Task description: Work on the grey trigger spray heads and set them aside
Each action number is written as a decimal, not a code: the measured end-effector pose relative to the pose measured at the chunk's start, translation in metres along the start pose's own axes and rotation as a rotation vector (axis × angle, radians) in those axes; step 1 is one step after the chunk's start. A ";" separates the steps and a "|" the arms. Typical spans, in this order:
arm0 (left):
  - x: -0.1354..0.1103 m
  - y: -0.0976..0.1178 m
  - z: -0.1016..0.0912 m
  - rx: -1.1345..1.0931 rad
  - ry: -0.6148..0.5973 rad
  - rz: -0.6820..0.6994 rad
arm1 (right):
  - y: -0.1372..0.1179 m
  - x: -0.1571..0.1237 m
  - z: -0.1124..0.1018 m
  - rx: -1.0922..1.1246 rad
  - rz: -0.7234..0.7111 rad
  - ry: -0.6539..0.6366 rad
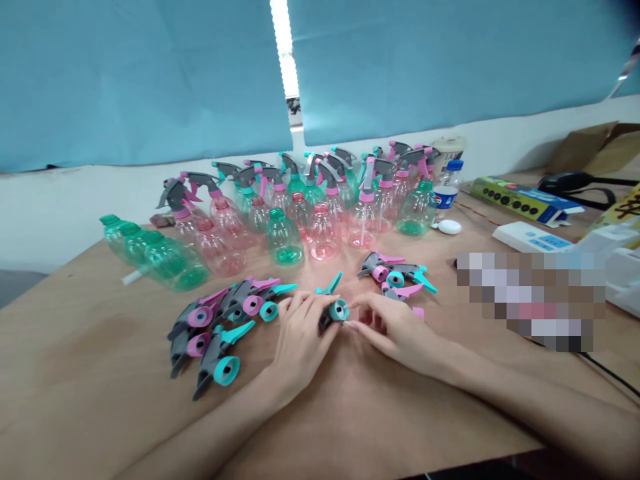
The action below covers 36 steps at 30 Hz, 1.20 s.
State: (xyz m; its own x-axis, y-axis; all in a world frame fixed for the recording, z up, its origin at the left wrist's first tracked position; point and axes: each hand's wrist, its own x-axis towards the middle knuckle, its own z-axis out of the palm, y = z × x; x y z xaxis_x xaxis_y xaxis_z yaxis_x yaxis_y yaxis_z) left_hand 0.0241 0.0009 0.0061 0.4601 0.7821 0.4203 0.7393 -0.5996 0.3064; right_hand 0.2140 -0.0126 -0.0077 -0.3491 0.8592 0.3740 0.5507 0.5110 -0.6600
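Over the front middle of the table, my left hand (305, 333) is closed around a grey spray trigger head (339, 310) with a teal collar and lever; its collar opening faces me. At the collar's right edge, the thumb and index finger of my right hand (400, 330) close in, seemingly gripping it. Left of my hands lies a group of loose trigger heads (227, 371), grey with pink or teal parts. A smaller group of trigger heads (381, 273) lies behind my right hand, which partly hides it.
Behind stand several clear pink bottles (325, 233) and green bottles (284, 240), many topped with sprayers. Green bottles (175, 260) lie at the left. To the right are a cola bottle (446, 193), a white power strip (530, 237), a long box (520, 200) and a blurred-out patch.
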 end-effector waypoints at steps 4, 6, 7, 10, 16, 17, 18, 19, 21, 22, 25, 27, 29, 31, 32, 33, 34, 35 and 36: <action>-0.002 0.000 0.002 0.021 0.031 -0.017 | -0.005 0.000 -0.002 0.030 -0.009 -0.032; -0.002 0.000 0.002 0.040 0.051 -0.030 | -0.006 0.000 -0.002 0.031 -0.003 -0.050; -0.003 0.000 0.002 0.045 0.056 -0.031 | -0.006 0.000 -0.002 0.030 0.001 -0.062; -0.002 0.000 0.002 0.026 0.047 -0.025 | -0.006 -0.001 -0.001 0.038 0.001 -0.095; -0.001 -0.001 0.001 -0.033 0.018 -0.003 | -0.005 -0.003 0.001 0.063 -0.031 -0.111; -0.001 -0.002 0.001 -0.044 0.017 0.004 | -0.005 -0.003 0.001 0.061 -0.033 -0.109; -0.001 -0.002 0.001 -0.059 0.018 0.011 | -0.004 -0.004 0.001 0.056 -0.034 -0.105; -0.001 -0.003 0.002 -0.082 0.021 0.021 | -0.004 -0.004 0.002 0.050 -0.034 -0.100; 0.000 -0.004 0.002 -0.153 0.026 0.042 | -0.003 -0.004 0.002 0.036 -0.025 -0.091; 0.001 -0.005 0.003 -0.197 0.027 0.047 | -0.003 -0.004 0.002 0.029 -0.021 -0.089; 0.002 -0.006 0.003 -0.291 0.012 -0.003 | -0.003 -0.004 0.001 0.010 -0.018 -0.088; 0.003 -0.006 0.002 -0.303 -0.015 -0.080 | -0.003 -0.003 0.001 -0.002 -0.018 -0.093; 0.003 -0.007 0.002 -0.309 -0.045 -0.135 | -0.003 -0.003 0.001 -0.003 -0.018 -0.096; 0.004 -0.007 0.003 -0.332 -0.060 -0.152 | -0.002 -0.003 0.002 -0.001 -0.021 -0.098; 0.004 -0.008 0.003 -0.347 -0.059 -0.151 | -0.002 -0.003 0.002 0.001 -0.025 -0.102; 0.004 -0.009 0.004 -0.362 -0.061 -0.145 | -0.002 -0.003 0.002 0.004 -0.028 -0.109; 0.004 -0.009 0.005 -0.377 -0.065 -0.132 | -0.002 -0.002 0.002 0.007 -0.031 -0.116; 0.005 -0.010 0.006 -0.390 -0.072 -0.114 | -0.002 -0.002 0.002 0.011 -0.034 -0.121; 0.005 -0.010 0.007 -0.404 -0.081 -0.095 | -0.002 -0.002 0.002 0.014 -0.038 -0.123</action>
State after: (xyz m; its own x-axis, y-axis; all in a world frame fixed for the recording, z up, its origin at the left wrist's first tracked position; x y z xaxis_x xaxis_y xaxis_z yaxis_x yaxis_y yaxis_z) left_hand 0.0219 0.0118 -0.0007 0.4484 0.8381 0.3109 0.5350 -0.5302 0.6577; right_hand 0.2118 -0.0155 -0.0085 -0.4606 0.8293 0.3164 0.5252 0.5420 -0.6561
